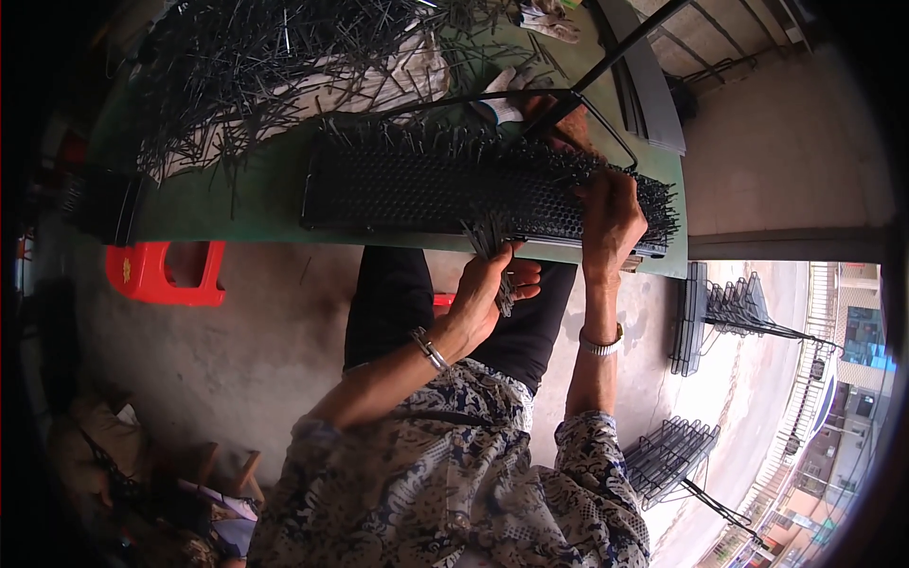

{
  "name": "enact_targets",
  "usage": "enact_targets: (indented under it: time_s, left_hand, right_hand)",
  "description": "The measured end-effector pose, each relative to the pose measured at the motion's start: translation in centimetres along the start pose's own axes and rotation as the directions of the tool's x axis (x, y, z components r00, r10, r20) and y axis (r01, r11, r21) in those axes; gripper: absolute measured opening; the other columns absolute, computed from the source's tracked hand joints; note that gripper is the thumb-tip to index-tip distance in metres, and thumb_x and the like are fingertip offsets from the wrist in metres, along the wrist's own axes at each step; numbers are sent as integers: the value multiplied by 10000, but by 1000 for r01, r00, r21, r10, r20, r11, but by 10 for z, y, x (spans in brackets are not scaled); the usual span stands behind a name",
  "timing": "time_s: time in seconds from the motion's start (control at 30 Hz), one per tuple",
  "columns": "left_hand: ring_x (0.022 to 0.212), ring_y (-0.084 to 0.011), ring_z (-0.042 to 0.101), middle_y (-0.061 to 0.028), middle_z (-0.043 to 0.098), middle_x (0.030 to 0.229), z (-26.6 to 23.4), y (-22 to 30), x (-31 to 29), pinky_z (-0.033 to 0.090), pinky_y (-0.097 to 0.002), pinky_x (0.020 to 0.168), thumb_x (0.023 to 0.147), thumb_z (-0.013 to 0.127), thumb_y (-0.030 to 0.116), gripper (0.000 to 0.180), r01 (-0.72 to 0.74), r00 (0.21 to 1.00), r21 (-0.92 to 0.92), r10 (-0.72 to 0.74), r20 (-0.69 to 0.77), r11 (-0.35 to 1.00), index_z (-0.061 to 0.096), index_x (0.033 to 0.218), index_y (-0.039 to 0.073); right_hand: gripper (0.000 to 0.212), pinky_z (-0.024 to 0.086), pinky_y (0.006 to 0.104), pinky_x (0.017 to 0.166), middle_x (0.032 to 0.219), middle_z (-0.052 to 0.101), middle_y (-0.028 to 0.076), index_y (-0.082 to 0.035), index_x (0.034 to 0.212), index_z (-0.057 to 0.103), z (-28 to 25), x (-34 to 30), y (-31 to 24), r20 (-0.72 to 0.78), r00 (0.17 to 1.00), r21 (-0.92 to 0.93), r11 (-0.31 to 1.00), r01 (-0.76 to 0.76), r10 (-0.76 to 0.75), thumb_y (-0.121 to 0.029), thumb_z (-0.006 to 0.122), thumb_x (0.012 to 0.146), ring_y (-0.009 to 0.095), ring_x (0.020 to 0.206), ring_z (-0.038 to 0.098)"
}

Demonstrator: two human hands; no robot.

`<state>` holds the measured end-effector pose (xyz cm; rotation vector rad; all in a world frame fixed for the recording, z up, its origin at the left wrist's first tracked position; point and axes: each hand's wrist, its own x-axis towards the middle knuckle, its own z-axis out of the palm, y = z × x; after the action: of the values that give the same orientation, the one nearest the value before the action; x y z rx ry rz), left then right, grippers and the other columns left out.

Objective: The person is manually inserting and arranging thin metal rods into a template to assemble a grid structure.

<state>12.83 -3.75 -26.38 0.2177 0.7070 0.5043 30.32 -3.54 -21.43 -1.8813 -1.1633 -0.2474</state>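
head view: grip on a bundle of rods at a tabletop's near edge. the left hand [478, 289] was closed around a bundle of thin dark rods [489, 235], whose upper ends splayed; a loosened thumb, it was judged, could have let some slide off toward the lap. the right hand [614, 227] had its fingertips bent together over the right part of a perforated black panel [398, 189]; whether they pinched a rod could not be told. the panel lay lengthwise along the near edge of the green tabletop [260, 213], its right end close to the right edge. a pull toward the body might have drawn it over that edge. upright rods [658, 204] crowded its right end and far side, so a sideways sweep of the right hand could have bent or dislodged them. beyond, a black bar frame [620, 140] rose over the panel's right part; a hasty lift might have struck it. a pale glove [500, 106] lay past the panel. toward the far left corner, a tangled heap of rods [284, 66] rested partly on a pale sack [360, 87]; interlocked pieces could have come away in clumps, and a tug on the sack might have scattered them.
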Motion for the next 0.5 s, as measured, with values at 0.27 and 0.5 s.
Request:
enact_targets:
  time_s: [0.27,0.5]
  left_hand:
    - [807,-257,668,-163,668,911,1,2,-3,597,-433,699,1009,483,244,261,14,1000,11,-14,-21,1000,548,1084,3]
    - [707,-187,629,-99,646,819,-3,2,-4,561,-351,609,993,529,254,245,8,1000,21,-8,-15,1000,591,1033,20]
  right_hand:
    - [87,497,264,595,757,681,84,-25,926,620,-1,-3,2,12,999,16,999,-31,31,-81,555,938,119,659,665]
    - [75,500,391,645,857,587,92,-78,921,617,13,-3,5,154,982,-266,953,147,-109,-99,546,908,319,784,614]
